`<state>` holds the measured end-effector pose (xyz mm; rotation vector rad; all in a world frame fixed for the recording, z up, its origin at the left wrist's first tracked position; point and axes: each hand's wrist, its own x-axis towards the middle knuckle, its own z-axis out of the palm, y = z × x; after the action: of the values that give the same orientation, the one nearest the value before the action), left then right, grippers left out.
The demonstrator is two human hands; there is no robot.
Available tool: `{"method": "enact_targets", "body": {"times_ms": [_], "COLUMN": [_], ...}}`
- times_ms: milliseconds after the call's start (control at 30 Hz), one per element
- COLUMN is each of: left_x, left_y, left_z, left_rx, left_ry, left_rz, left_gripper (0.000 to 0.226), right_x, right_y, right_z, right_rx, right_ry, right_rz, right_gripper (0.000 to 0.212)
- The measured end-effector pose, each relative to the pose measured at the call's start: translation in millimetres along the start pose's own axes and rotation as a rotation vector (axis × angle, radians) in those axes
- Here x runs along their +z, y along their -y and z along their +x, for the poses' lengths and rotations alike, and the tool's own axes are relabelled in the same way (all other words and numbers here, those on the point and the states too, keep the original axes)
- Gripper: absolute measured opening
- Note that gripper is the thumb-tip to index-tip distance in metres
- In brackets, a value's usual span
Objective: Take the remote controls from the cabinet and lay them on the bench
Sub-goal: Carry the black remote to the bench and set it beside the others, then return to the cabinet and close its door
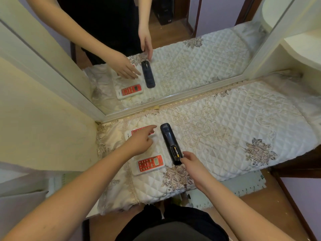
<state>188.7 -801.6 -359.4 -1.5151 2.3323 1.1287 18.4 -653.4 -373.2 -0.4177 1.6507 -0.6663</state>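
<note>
3 remote controls lay on the desk [260,129], which was covered by a white quilted cloth with beige embroidered flowers, filling the centre and right of the frame. The long dark grey remote control [171,143] lay back side up at frame centre, its battery compartment uncovered and a battery visible inside. The right hand [192,162] touched its near end with fingertips loosely bent; whether it pinched the casing could not be told. Just left of it, lower centre, the white remote control with red keypad and small screen [150,163] lay face up, apart from both hands. The left hand [140,141] hovered over a 2nd white-and-red remote control [139,131] at centre left, forefinger stretched forward, other fingers loosely curled, holding nothing; most of that remote was hidden beneath it. A white-framed mirror [173,100] stood along the far edge of the desk in the upper half of the frame, reflecting hands and remotes.
</note>
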Motion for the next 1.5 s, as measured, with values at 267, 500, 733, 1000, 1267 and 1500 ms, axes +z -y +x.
{"method": "enact_targets", "body": {"times_ms": [267,500,733,1000,1267,1500], "left_x": [10,22,26,26,32,65], "left_y": [6,22,46,63,46,1], "left_z": [-74,-109,-133,-177,-197,-200], "left_rx": [0.034,0.102,0.221,0.362,0.567,0.791], "left_ry": [-0.194,-0.223,-0.199,-0.154,-0.128,-0.103], "left_rz": [0.060,0.313,0.550,0.679,0.685,0.691], "left_gripper": [0.051,0.055,0.069,0.065,0.078,0.068], "right_x": [-3,7,30,76,84,68], "right_y": [3,-10,-35,-71,-108,-155], "right_z": [-27,-57,-90,-126,-171,-214], "right_rx": [-0.241,-0.361,-0.425,-0.491,-0.399,-0.290], "right_ry": [0.025,-0.062,-0.196,-0.356,-0.544,-0.816], "right_rz": [-0.386,-0.532,-0.625,-0.763,-0.907,-1.030], "right_gripper": [0.043,0.046,0.048,0.051,0.058,0.055]}}
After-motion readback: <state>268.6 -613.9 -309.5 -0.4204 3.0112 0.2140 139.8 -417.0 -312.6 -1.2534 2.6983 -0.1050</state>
